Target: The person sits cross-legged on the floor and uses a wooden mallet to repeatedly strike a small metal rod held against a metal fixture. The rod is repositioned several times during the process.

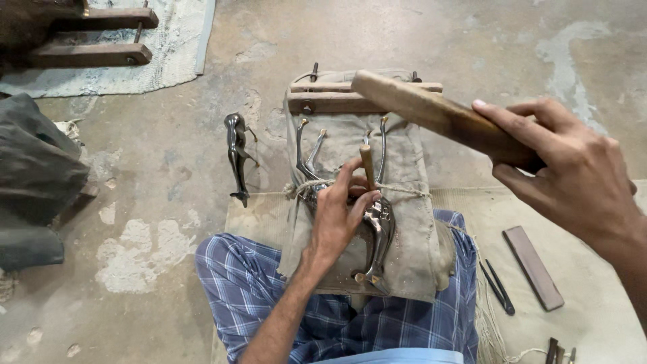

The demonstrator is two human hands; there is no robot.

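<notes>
Far left, by the wall side: a dark grey bundle of crumpled cloth (34, 178) lies on the concrete floor (155, 222), with a pale woven mat (172, 57) and dark wooden bars (94, 54) above it.
Left of the work: a loose polished metal casting (236, 158), long and curved, lies alone on the floor, just beside the block and apart from the hands.
Work support: a canvas-wrapped block (411, 236) rests between the person's blue checked trouser legs (236, 283), its far end capped by a wooden clamp with bolts (330, 101).
Work piece: shiny curved metal pieces (381, 226) are tied down on the canvas with a pale cord (404, 191).
Left hand (337, 216): fingers closed around a thin wooden-handled punch (367, 168), held upright on the metal.
Right hand (573, 168): gripping a heavy brown wooden mallet (431, 111), raised above the block, its head over the clamp.
Right side: a beige mat (593, 296) carries a flat dark sharpening stone (534, 267), slim dark tweezers (497, 286) and small tools (559, 352) at the bottom edge.
In the way: the clamp sits close under the mallet's head.
Open room: bare concrete spreads beyond the block's far end and to its left.
</notes>
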